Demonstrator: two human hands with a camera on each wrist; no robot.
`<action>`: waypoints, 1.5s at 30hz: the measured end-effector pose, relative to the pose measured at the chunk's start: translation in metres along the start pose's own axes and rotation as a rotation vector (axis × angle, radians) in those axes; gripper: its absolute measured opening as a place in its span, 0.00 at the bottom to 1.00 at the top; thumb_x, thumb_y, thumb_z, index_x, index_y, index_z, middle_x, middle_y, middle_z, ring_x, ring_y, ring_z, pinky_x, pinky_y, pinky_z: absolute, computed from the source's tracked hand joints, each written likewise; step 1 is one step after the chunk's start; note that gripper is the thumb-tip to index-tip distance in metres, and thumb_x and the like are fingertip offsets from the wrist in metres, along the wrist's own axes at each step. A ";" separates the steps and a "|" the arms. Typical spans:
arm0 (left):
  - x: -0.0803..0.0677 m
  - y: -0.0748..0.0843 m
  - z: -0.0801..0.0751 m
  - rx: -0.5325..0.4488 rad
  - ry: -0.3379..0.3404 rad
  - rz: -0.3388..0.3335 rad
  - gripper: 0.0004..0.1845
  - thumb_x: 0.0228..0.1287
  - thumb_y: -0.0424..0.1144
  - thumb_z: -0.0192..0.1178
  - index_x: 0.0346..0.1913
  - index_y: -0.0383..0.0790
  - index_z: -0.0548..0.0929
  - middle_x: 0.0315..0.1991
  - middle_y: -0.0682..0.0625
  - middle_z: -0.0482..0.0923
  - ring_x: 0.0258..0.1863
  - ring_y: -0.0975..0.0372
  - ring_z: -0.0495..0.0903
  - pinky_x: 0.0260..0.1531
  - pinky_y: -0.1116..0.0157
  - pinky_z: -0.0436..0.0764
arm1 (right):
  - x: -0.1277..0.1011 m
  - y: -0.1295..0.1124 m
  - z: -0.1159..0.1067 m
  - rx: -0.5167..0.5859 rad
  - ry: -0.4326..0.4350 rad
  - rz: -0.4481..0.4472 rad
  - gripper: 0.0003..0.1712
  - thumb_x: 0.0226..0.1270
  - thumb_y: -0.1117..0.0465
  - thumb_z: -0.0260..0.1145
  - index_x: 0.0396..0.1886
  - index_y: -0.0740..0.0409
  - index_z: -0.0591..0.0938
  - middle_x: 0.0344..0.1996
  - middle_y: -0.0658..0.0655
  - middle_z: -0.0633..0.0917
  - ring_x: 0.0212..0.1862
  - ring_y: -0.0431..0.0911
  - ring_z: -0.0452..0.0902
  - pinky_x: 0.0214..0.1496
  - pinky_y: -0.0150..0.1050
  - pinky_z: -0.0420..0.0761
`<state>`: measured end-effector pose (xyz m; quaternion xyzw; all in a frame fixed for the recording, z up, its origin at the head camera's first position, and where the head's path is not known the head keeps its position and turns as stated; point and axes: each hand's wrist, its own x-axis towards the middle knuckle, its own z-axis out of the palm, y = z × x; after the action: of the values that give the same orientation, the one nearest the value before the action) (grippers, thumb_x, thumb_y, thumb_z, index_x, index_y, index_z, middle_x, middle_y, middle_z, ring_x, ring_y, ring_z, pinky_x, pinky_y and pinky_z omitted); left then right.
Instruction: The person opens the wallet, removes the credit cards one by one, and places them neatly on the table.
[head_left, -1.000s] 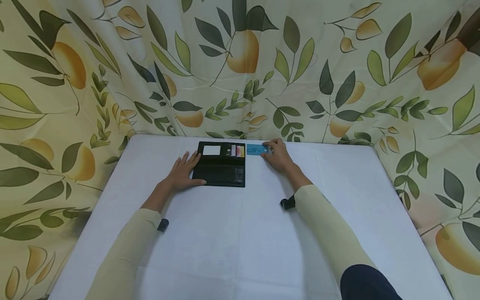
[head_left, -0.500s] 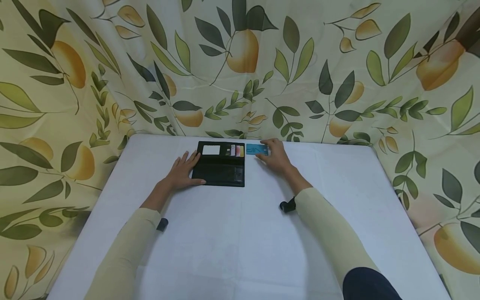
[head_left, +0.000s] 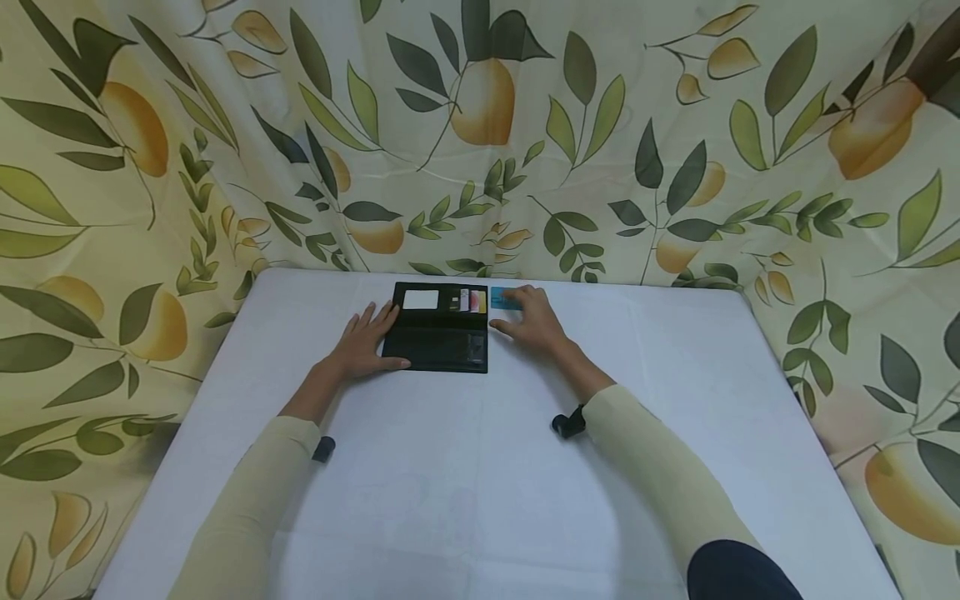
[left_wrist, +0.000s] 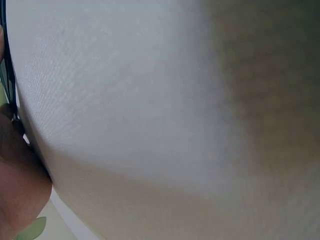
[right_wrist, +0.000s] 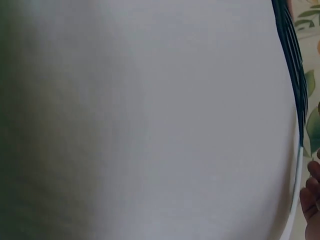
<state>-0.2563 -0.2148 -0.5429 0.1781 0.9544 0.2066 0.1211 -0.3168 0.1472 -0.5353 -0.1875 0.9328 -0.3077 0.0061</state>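
Observation:
A black wallet (head_left: 442, 342) lies open near the far edge of the white table (head_left: 465, 492), with a white card and several coloured cards in its upper slots. My left hand (head_left: 365, 342) rests flat on the wallet's left edge, fingers straight. A blue card (head_left: 500, 300) lies flat right beside the wallet's upper right corner. My right hand (head_left: 531, 318) lies over the card's right part, fingers flat on it, thumb stretched towards the wallet. The right wrist view shows only blurred cloth, the wallet's dark edge (right_wrist: 292, 65) and fingertips (right_wrist: 311, 200).
A leaf-and-fruit patterned curtain (head_left: 480, 125) hangs close behind and around the table. Small black wrist cameras (head_left: 566, 424) sit at both sleeves. The left wrist view shows blurred white cloth and part of my hand (left_wrist: 17, 195).
My right hand has slid the blue card leftward until it reaches the wallet's right edge. The left hand and the wallet have stayed in place.

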 end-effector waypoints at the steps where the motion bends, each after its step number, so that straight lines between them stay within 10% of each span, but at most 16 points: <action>1: 0.000 0.000 0.000 -0.002 0.001 -0.001 0.61 0.65 0.64 0.68 0.86 0.38 0.44 0.86 0.42 0.37 0.84 0.43 0.30 0.79 0.44 0.31 | -0.001 -0.001 0.002 -0.001 -0.002 -0.003 0.39 0.65 0.45 0.78 0.67 0.64 0.81 0.62 0.64 0.79 0.62 0.58 0.68 0.64 0.53 0.73; 45: 0.002 -0.003 0.004 -0.002 0.009 0.003 0.61 0.64 0.65 0.67 0.86 0.38 0.44 0.86 0.41 0.37 0.84 0.44 0.29 0.78 0.43 0.31 | -0.024 -0.046 0.033 -0.030 -0.149 -0.163 0.36 0.61 0.43 0.81 0.64 0.56 0.85 0.60 0.61 0.77 0.61 0.54 0.66 0.63 0.49 0.74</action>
<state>-0.2578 -0.2156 -0.5482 0.1788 0.9544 0.2084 0.1167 -0.2744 0.1024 -0.5377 -0.2853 0.9159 -0.2782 0.0477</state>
